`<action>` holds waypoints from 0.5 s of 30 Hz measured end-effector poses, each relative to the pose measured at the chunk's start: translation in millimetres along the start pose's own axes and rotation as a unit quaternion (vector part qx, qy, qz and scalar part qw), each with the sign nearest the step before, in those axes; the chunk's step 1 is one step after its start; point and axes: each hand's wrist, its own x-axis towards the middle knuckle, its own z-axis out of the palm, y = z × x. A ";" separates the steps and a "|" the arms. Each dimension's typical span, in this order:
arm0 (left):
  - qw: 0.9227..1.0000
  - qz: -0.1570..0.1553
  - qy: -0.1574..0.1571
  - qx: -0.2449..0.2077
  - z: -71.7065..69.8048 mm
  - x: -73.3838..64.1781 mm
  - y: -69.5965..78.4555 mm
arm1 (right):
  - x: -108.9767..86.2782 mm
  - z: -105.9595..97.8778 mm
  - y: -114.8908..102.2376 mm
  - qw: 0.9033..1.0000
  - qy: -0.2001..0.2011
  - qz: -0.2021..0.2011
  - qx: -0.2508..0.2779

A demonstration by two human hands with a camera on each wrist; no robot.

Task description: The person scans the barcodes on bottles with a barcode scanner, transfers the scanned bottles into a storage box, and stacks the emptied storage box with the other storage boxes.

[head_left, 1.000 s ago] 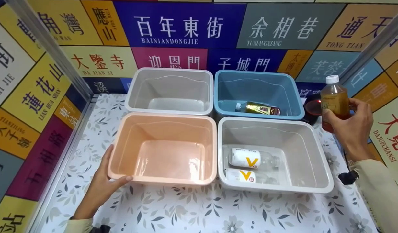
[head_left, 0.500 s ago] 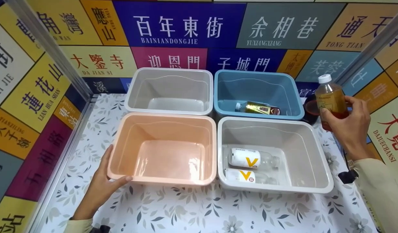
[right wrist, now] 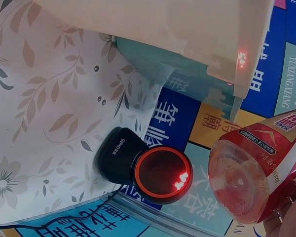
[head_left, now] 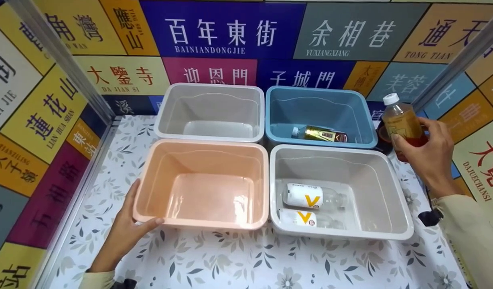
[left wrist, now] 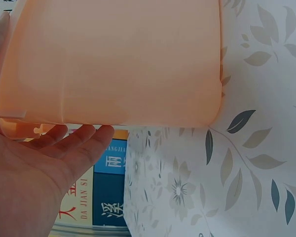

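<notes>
My right hand point(head_left: 435, 148) grips a plastic drink bottle point(head_left: 402, 122) with a white cap and amber-red contents, tilted to the left. It is held to the right of the blue bin point(head_left: 318, 112). The right wrist view shows the bottle's base and its red label. Near it, a black scanner point(right wrist: 163, 173) with an orange ring and glowing red spots stands on the table, partly hidden behind the bottle in the head view. My left hand point(head_left: 128, 226) rests at the front-left corner of the peach bin point(head_left: 206, 225), thumb on the rim, fairly straight fingers point(left wrist: 79, 143) along the outer wall.
A gold-labelled bottle point(head_left: 325, 134) lies in the blue bin. Two white-labelled bottles point(head_left: 304, 196) lie in the front-right pale bin point(head_left: 378, 188). Another pale grey bin point(head_left: 210, 106) stands at back left. Sign-printed walls and metal posts point(head_left: 84, 76) border the flowered table point(head_left: 230, 261).
My right hand has moved slightly left with the bottle, whose cap end has tipped further to the left. My left hand and the bins have stayed put.
</notes>
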 end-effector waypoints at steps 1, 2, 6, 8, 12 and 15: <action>1.000 0.001 0.000 0.001 -0.1 -0.1 0.0 | 0.3 0.4 -0.2 1.000 -0.001 -0.002 0.000; 1.000 0.002 0.000 0.001 -0.1 -0.1 0.0 | 0.7 0.8 -0.3 1.000 -0.003 -0.004 -0.001; 1.000 0.007 0.000 -0.002 -0.5 0.4 0.1 | 2.8 2.3 -1.2 1.000 -0.010 -0.007 -0.003; 1.000 0.010 0.000 -0.006 -0.6 0.7 0.2 | 4.0 3.0 -1.8 1.000 -0.015 -0.007 -0.002; 1.000 0.009 0.000 -0.008 -0.6 0.4 0.2 | 5.0 4.7 -3.2 1.000 -0.028 -0.003 -0.002; 1.000 0.007 0.001 -0.007 -0.3 -0.4 0.0 | 5.5 5.8 -3.7 0.999 -0.037 -0.008 -0.005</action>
